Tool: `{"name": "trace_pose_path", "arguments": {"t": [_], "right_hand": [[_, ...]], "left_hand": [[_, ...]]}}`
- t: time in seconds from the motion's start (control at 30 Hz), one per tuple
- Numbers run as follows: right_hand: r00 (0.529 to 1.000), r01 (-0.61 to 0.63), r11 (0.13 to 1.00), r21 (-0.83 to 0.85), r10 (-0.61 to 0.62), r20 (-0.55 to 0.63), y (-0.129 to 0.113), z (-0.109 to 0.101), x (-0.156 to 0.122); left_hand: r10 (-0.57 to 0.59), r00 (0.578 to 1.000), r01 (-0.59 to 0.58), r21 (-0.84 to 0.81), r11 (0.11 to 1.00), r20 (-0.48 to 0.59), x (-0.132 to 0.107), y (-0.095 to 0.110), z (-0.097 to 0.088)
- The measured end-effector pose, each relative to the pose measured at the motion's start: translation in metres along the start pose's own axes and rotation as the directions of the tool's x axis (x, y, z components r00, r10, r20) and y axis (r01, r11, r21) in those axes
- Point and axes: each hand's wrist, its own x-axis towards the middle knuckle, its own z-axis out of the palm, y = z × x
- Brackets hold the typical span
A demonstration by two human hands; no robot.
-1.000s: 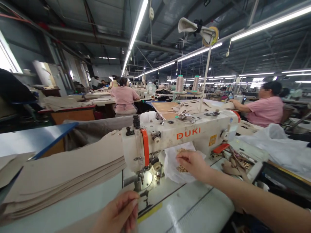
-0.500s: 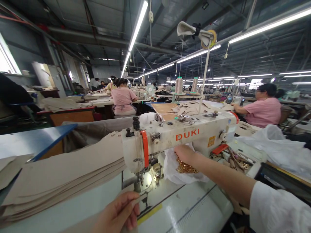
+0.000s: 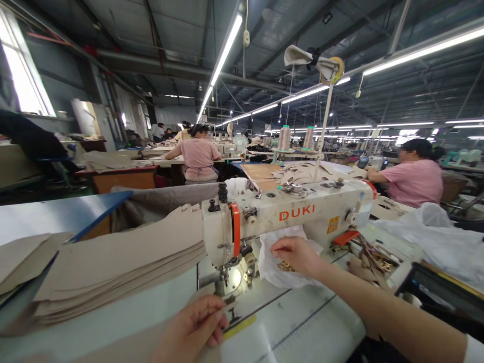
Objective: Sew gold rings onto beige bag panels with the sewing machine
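My left hand is closed in a pinch on a narrow beige strip, just in front of the needle area of the white sewing machine. Under the machine's arm lies a white plastic bag holding small gold metal fittings. Above that bag hovers my right hand, thumb and fingertips pressed together. Whatever is between them is too small to make out. A beige fabric piece spreads below my left hand, partly covered by it.
Stacked beige panels lie left of the machine. Scraps and gold fittings fill a tray at right, near a white plastic sheet. Thread cones stand behind. Two people in pink sit at other stations.
My right hand has risen out of the gold fittings and back towards me, its fingertips now pinched above the bag. The left hand keeps its pinch on the strip. The view has shifted slightly.
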Motion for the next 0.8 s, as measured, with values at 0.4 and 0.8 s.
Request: {"name": "trace_pose_path", "arguments": {"t": [0.4, 0.8], "right_hand": [[0.935, -0.316, 0.74, 0.594, 0.14, 0.325, -0.033, 0.051, -0.047], [0.996, 0.064, 0.94, 0.336, -0.078, 0.03, -0.042, 0.092, -0.056]], "left_hand": [[0.029, 0.997, -0.03, -0.008, 1.0, -0.07, -0.012, 0.008, 0.007], [0.158, 0.977, -0.13, 0.187, 0.974, -0.144, -0.017, 0.006, 0.008]]}}
